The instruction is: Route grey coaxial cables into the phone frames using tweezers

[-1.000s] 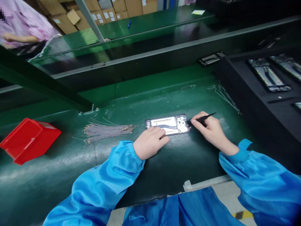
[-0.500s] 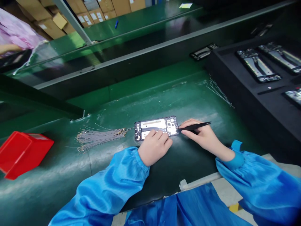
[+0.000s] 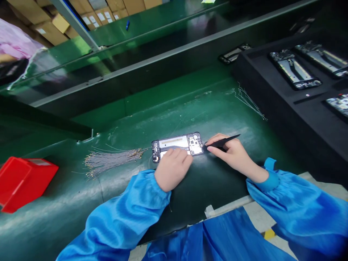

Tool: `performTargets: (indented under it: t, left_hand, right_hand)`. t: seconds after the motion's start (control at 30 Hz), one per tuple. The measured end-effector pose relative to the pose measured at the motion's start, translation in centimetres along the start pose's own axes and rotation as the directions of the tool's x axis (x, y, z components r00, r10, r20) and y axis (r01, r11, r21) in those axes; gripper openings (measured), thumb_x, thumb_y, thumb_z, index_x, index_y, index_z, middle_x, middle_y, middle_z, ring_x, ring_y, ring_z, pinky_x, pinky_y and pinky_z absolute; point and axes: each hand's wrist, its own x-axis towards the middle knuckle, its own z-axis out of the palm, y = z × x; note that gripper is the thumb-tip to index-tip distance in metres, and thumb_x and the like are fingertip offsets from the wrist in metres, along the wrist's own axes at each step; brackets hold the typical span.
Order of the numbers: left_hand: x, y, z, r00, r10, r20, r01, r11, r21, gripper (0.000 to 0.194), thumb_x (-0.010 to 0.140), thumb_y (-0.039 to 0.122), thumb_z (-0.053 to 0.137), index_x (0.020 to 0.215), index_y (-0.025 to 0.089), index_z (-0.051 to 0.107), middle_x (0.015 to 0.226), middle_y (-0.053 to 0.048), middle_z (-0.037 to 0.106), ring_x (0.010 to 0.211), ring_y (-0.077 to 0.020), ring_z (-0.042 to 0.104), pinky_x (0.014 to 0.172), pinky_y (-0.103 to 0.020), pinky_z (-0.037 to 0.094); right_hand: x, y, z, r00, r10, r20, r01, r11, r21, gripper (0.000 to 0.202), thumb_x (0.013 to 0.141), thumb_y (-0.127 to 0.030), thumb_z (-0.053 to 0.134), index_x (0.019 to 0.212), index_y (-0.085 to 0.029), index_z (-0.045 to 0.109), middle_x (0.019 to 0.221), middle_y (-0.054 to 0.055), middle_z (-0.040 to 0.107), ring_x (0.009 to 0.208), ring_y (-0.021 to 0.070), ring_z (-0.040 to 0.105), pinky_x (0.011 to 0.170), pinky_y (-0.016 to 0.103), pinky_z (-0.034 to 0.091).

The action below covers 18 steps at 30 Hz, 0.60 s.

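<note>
An opened phone body (image 3: 175,141) lies flat on the green mat, its circuit board at the right end. My left hand (image 3: 173,167) rests on its near long edge with the fingers curled; whether they grip the phone or a thin cable there is hidden. My right hand (image 3: 228,151) holds black tweezers (image 3: 227,140) between thumb and fingers, their tips at the phone's right end. Left of the phone lies a bundle of thin grey cables (image 3: 114,161), with gold-coloured ends. One thin cable curves by the phone's left end.
A red bin (image 3: 27,181) stands at the left. On the right, a black foam tray (image 3: 272,105) carries several opened phones. Loose wires (image 3: 250,103) lie beside it, and another phone (image 3: 234,53) is behind. A metal post rises at the left; a person in pink is at the upper left.
The whole view has shifted slightly, so things appear a little further left. My left hand sits slightly further left along the phone. The tweezers remain in my right hand at the phone's right end.
</note>
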Motion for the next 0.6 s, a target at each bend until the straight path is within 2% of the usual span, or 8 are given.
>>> performTargets:
  t: [0.07,0.13,0.2,0.27,0.33,0.4,0.53,0.6]
  left_hand:
    - [-1.5,-2.3,-1.3,0.997,-0.081,0.008,0.081,0.997,0.012,0.017,0.084,0.016,0.041,0.071,0.017,0.052,0.07,-0.004,0.052,0.067,-0.0178,0.046,0.06,-0.03,0.037]
    - [-3.7,-4.8,-2.4,0.987,-0.136,0.084,0.133,0.99,0.037,0.017,0.086,0.016,0.04,0.08,0.016,0.055,0.075,-0.005,0.054,0.071,-0.0181,0.047,0.062,-0.029,0.039]
    - [-6.1,-6.7,-3.1,0.976,-0.128,0.176,0.119,0.991,0.06,0.018,0.086,0.014,0.038,0.085,0.016,0.056,0.079,-0.006,0.054,0.072,-0.0178,0.048,0.063,-0.029,0.04]
    - [-8.0,-7.6,-3.2,0.974,-0.074,0.212,0.057,0.995,0.083,0.021,0.085,0.011,0.037,0.087,0.016,0.056,0.082,-0.007,0.054,0.073,-0.018,0.047,0.063,-0.029,0.04]
    - [-8.9,-7.3,-2.8,0.981,-0.004,0.196,-0.013,0.996,0.087,0.021,0.085,0.01,0.036,0.087,0.016,0.057,0.081,-0.007,0.053,0.071,-0.0175,0.046,0.063,-0.029,0.039]
    - [-8.7,-6.4,-2.4,0.986,0.061,0.158,-0.074,0.994,0.081,0.022,0.086,0.009,0.036,0.085,0.017,0.056,0.079,-0.006,0.053,0.07,-0.0163,0.045,0.063,-0.028,0.038]
    - [-6.1,-4.6,-1.8,0.979,0.168,0.112,-0.176,0.982,0.066,0.021,0.086,0.008,0.037,0.086,0.019,0.056,0.077,-0.004,0.053,0.068,-0.0151,0.044,0.063,-0.028,0.036]
    - [-4.6,-4.0,-1.4,0.976,0.192,0.103,-0.198,0.979,0.052,0.018,0.085,0.01,0.04,0.08,0.019,0.055,0.074,-0.003,0.053,0.067,-0.0151,0.044,0.062,-0.028,0.034]
  right_hand:
    - [0.0,0.0,0.0,1.0,-0.004,0.004,0.004,1.0,0.002,0.01,0.079,-0.026,0.056,0.08,-0.018,0.062,0.083,0.005,0.063,0.079,0.0185,0.06,0.07,0.032,0.047]
    - [0.0,0.0,0.0,1.0,-0.006,0.009,0.006,1.0,0.004,0.01,0.079,-0.026,0.055,0.08,-0.018,0.061,0.084,0.006,0.063,0.079,0.0184,0.06,0.069,0.032,0.047]
    - [0.1,-0.1,0.0,1.0,-0.009,0.01,0.009,1.0,0.008,0.01,0.079,-0.026,0.055,0.079,-0.018,0.061,0.084,0.006,0.063,0.079,0.0184,0.06,0.068,0.032,0.047]
    - [0.1,-0.1,0.1,1.0,-0.016,0.012,0.016,1.0,0.016,0.009,0.079,-0.026,0.055,0.079,-0.019,0.061,0.084,0.005,0.063,0.079,0.0183,0.06,0.068,0.031,0.047]
    - [0.2,-0.1,0.2,1.0,-0.024,0.013,0.023,0.999,0.022,0.009,0.078,-0.026,0.055,0.079,-0.019,0.062,0.083,0.005,0.063,0.079,0.0179,0.059,0.069,0.031,0.047]
    - [0.2,-0.1,0.2,1.0,-0.023,0.013,0.023,0.999,0.025,0.01,0.078,-0.026,0.055,0.078,-0.019,0.062,0.083,0.005,0.063,0.079,0.0179,0.059,0.069,0.031,0.048]
    - [0.3,-0.1,0.1,1.0,0.002,0.003,-0.003,0.999,0.039,0.011,0.078,-0.027,0.055,0.078,-0.018,0.061,0.082,0.005,0.063,0.078,0.0183,0.06,0.067,0.031,0.048]
    - [0.2,-0.2,0.1,1.0,0.012,-0.003,-0.012,0.999,0.041,0.011,0.078,-0.027,0.055,0.077,-0.018,0.061,0.082,0.006,0.062,0.077,0.0183,0.06,0.066,0.031,0.048]
